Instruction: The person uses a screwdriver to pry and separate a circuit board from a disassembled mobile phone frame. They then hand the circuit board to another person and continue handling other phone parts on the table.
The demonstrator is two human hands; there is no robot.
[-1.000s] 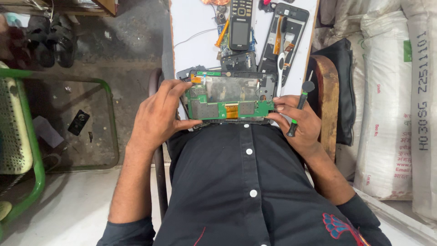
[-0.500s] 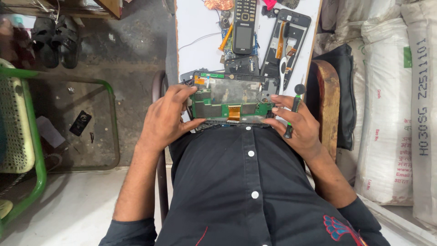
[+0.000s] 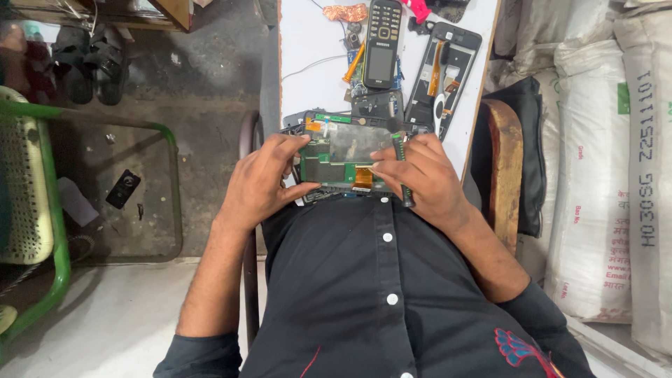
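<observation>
Hands grip an opened tablet (image 3: 344,157) at the counter (image 3: 308,49) edge, left hand (image 3: 262,178) clasping its 9 o'clock side, right hand (image 3: 420,175) pinching a screwdriver (image 3: 402,171) at 3 o'clock; disassembly seems underway, and the next move likely needs the tip seated squarely.

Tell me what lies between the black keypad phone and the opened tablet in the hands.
In the head view, a small dark phone part lies between the keypad phone and the opened tablet.
</observation>
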